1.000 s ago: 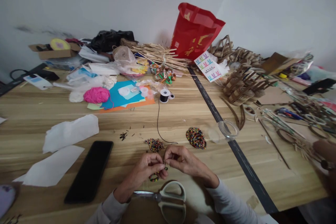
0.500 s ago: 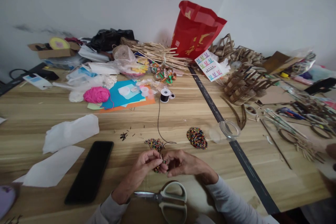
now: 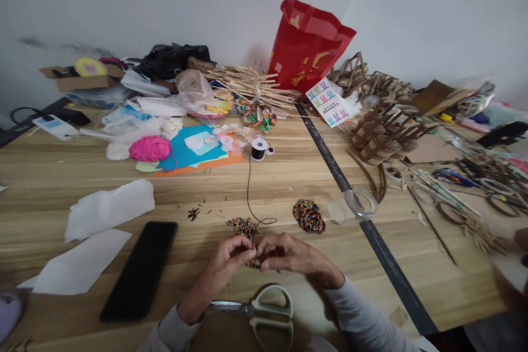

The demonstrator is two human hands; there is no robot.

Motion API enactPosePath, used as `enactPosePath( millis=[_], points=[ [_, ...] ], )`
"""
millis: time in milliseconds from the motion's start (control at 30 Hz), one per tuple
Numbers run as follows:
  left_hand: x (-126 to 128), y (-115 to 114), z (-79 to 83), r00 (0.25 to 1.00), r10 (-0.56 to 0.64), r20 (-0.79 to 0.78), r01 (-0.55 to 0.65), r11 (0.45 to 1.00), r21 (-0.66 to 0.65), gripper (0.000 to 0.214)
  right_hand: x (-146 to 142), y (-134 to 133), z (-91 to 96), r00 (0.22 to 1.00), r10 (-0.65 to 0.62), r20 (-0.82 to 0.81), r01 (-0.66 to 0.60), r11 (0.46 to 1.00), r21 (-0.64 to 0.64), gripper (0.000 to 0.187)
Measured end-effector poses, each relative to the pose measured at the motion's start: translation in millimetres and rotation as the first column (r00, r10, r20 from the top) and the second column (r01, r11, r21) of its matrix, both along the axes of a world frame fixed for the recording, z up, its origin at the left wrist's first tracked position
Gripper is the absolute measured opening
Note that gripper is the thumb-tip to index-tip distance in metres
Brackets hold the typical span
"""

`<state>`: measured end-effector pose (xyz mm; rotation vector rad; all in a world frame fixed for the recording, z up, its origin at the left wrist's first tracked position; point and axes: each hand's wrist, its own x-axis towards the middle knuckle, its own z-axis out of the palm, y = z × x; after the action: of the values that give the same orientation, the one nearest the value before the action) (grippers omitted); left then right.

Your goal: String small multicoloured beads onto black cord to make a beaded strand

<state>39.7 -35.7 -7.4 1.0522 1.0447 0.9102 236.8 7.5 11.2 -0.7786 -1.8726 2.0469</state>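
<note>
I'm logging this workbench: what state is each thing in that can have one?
Black rectangular phone: lying flat, unlit.
Cream-handled metal scissors: lying flat, blades apparently closed.
White spool of thin black cord: upright, partly unwound.
Pink yarn ball: wound, one strand loose.
Red gold-printed bag: standing.
Multicoloured bead loops: heaped together.
Left hand: fingers pinching the cord.
Right hand: fingers curled, grip unclear.

Bare table point(image 3: 358, 256) is lying free between the right hand point(image 3: 284, 253) and the black strip point(image 3: 390, 269), while scissors point(image 3: 256, 311) are blocking the near side.

red bag point(image 3: 307, 44) — gold-printed, pink yarn point(image 3: 150, 148), phone point(image 3: 140, 270)
</note>
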Motion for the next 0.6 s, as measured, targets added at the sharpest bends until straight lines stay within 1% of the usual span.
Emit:
enactPosePath(
  millis=[167,333,433,600],
  points=[
    [2.0,-2.4,-2.2,0.998,0.007,-0.054,-0.004,0.998,0.062,0.023,-10.0,-5.0,8.5,0.995,-0.101,-0.013,0.102,0.989,0.108,0.033],
    [2.6,-4.0,0.9,0.999,0.009,-0.037,-0.006,0.998,0.065,0.023,-11.4,-5.2,13.8,0.994,-0.110,-0.020,0.112,0.982,0.155,0.033],
    [2.5,-4.9,3.8,1.000,0.016,0.003,-0.016,0.998,0.053,0.023,-9.9,-4.4,12.4,0.995,-0.095,-0.036,0.099,0.989,0.114,0.036],
    [2.7,-6.2,6.0,0.996,0.020,0.088,-0.023,0.999,0.037,0.025,-6.2,-3.6,5.9,0.998,-0.057,-0.034,0.055,0.997,-0.055,0.038]
  ],
)
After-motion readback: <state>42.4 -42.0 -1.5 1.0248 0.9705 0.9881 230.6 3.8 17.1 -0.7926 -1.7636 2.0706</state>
